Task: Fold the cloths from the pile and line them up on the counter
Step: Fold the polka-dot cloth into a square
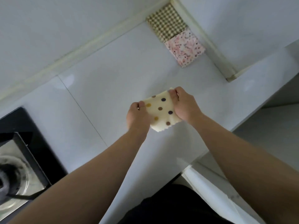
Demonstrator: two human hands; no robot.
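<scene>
Head: soft polka-dot cloth (161, 116) (squarish, pinked edge)

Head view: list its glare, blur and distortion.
Head view: soft glare patches on the glossy counter; the wide-angle lens tilts and bends the wall seam; mild motion blur around the polka-dot cloth; the stove sits dark at lower left; the checked cloth is fairly sharp.

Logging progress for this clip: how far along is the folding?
Done: checked cloth and pink speckled cloth lie folded, side by side against the wall. In hand: left hand and right hand grip the folded polka-dot cloth. Left: setting it in line; no pile in view.
</scene>
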